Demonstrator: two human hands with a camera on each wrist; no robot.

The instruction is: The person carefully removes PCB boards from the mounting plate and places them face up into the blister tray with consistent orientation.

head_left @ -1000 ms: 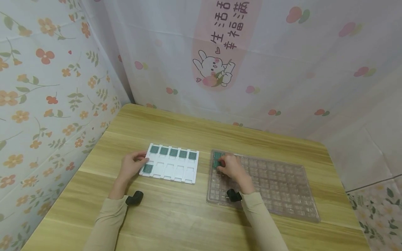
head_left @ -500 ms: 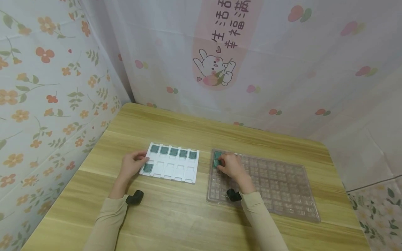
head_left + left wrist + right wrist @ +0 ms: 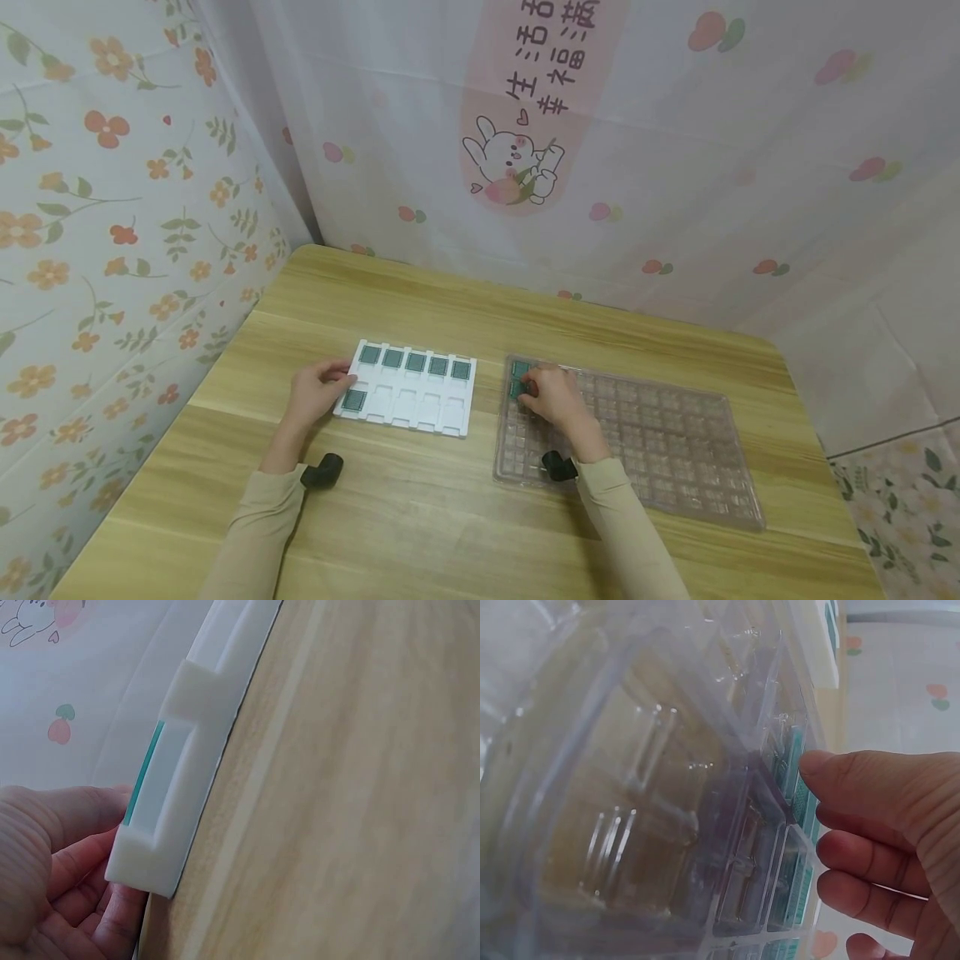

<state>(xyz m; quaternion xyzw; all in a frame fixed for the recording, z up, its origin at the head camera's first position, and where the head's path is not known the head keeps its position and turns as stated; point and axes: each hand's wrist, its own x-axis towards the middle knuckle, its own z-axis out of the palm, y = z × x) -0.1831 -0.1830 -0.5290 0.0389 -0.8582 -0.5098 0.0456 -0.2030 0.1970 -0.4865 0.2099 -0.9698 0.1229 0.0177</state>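
Note:
On the table's left half lies a white tray (image 3: 405, 410) with two rows of compartments. Small green square circuit boards (image 3: 415, 363) fill its back row, and one more board (image 3: 354, 402) sits at the front left. My left hand (image 3: 313, 396) pinches this tray's left edge, the thumb above and the fingers below in the left wrist view. A clear plastic tray (image 3: 660, 433) lies to the right. At its far left corner, my right hand (image 3: 557, 398) pinches a green circuit board (image 3: 516, 389) in its compartment, largely covered by the fingers. Another board (image 3: 521, 367) lies just behind.
The wooden table (image 3: 420, 517) shows bare wood between and in front of the trays. Black wrist cameras (image 3: 322, 472) stick out from both cuffs. Patterned curtains (image 3: 390, 108) hang behind the table and along its left side.
Both hands stay practically where they were, the right one still at the same green circuit board. The head view has shifted very slightly.

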